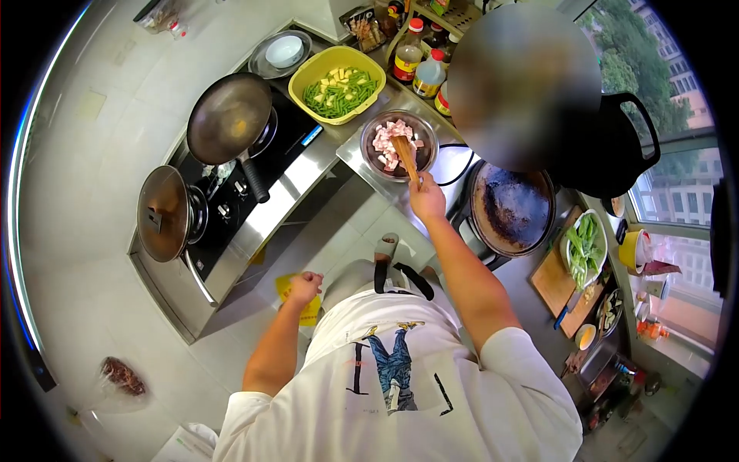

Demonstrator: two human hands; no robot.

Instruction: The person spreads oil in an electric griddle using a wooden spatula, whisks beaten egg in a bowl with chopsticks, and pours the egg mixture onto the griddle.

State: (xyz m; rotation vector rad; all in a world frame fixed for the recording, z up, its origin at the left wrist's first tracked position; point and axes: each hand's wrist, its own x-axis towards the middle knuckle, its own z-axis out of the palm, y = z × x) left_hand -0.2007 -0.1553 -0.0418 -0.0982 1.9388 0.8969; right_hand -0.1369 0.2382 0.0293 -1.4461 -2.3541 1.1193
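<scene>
My right hand [427,195] is closed round the handle of a wooden spatula [404,152]. The spatula's blade rests among diced pink meat [386,141] in a steel bowl [372,162] on the metal counter. My left hand [305,286] hangs low at my left side with its fingers curled, beside a yellow item [309,312]. Whether it holds that item is not clear.
A wok [219,115] and a lidded pan [160,212] stand on the left stove. Near the bowl are a yellow basin of green beans [291,83] and bottles [408,52]. A large round pan [513,208], cutting board [548,286] and knife [568,306] lie right.
</scene>
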